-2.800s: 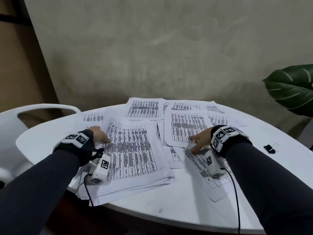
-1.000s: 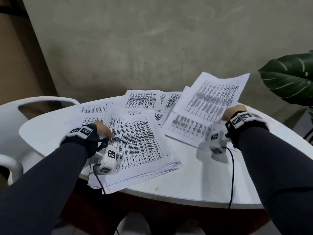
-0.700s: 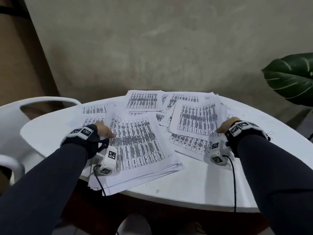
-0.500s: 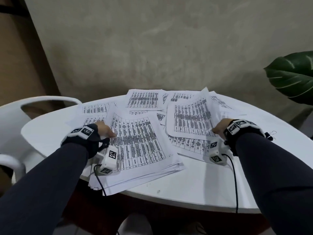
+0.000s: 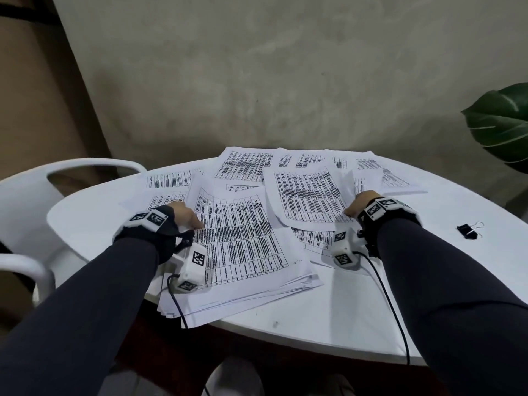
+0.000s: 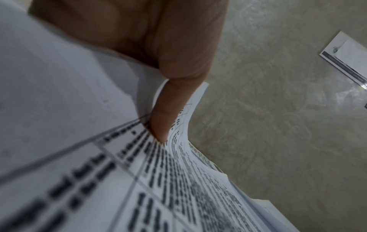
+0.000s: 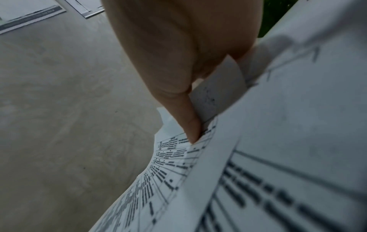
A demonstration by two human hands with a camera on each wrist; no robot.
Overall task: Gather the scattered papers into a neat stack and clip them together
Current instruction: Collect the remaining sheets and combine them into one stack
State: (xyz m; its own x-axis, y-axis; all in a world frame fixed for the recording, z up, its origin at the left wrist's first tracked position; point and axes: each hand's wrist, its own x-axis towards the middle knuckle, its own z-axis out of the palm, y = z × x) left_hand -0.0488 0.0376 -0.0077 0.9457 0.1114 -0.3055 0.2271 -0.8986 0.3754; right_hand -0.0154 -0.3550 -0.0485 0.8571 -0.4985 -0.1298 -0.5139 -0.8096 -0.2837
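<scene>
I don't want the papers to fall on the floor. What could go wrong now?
The big stack under the left hand hangs over the near edge of the table, so a nudge might tip sheets off. The right hand pinches only one edge of a sheet, which could bend or slip. The binder clip lies off to the right, away from both hands.

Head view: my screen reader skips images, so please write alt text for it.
A person's left hand grips a paper stack on a white table, while the right hand holds a loose sheet. A binder clip lies to the right.
</scene>
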